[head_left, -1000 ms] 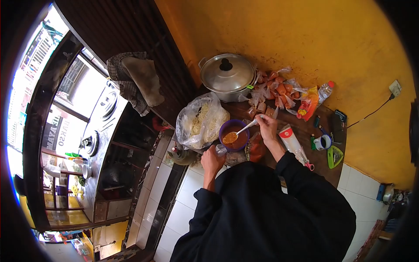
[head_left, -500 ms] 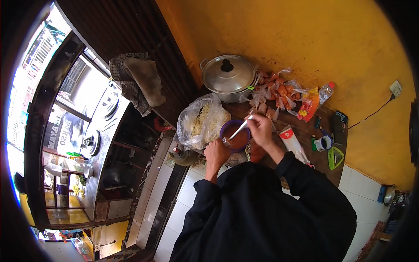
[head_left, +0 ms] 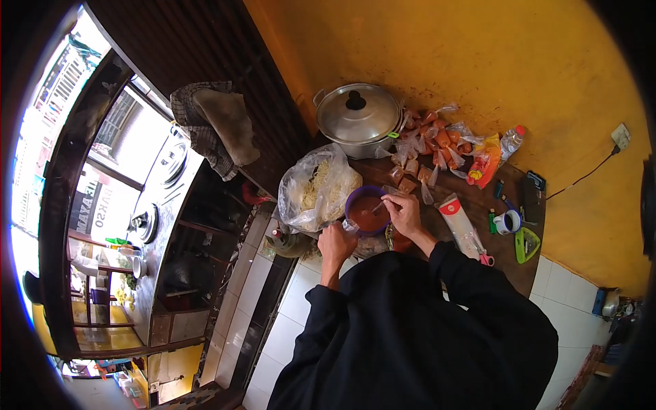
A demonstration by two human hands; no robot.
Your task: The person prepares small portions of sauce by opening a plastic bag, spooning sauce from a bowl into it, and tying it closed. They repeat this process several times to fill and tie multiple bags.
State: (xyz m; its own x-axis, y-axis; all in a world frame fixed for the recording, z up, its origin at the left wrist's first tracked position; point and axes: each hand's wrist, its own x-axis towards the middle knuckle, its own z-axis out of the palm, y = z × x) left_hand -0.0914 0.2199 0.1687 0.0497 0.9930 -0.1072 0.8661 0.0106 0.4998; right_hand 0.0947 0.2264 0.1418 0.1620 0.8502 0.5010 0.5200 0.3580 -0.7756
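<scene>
A purple bowl (head_left: 349, 199) of reddish-brown sauce (head_left: 365, 217) stands near the table's front edge. My right hand (head_left: 406, 215) is closed round a white spoon (head_left: 379, 206), its lower end down in the sauce and its handle mostly hidden by my fingers. Against the bowl's left front rim, my left hand (head_left: 337, 242) pinches a small clear plastic bag (head_left: 350, 226). Just left of the bowl lies a large clear bag of yellow noodles (head_left: 318, 191). Beyond the bowl are several small tied bags of orange-red sauce (head_left: 441, 140).
A lidded metal pot (head_left: 359, 123) stands at the back by the yellow wall. To the right lie a pack of plastic bags (head_left: 459, 222), pink-handled scissors (head_left: 486, 260), a white cup (head_left: 507, 222) and a plastic bottle (head_left: 511, 145). A gas cylinder (head_left: 287, 242) sits below, left.
My right hand has lowered the spoon from above the small bag into the sauce. My left hand stays at the rim with the bag, shifted slightly.
</scene>
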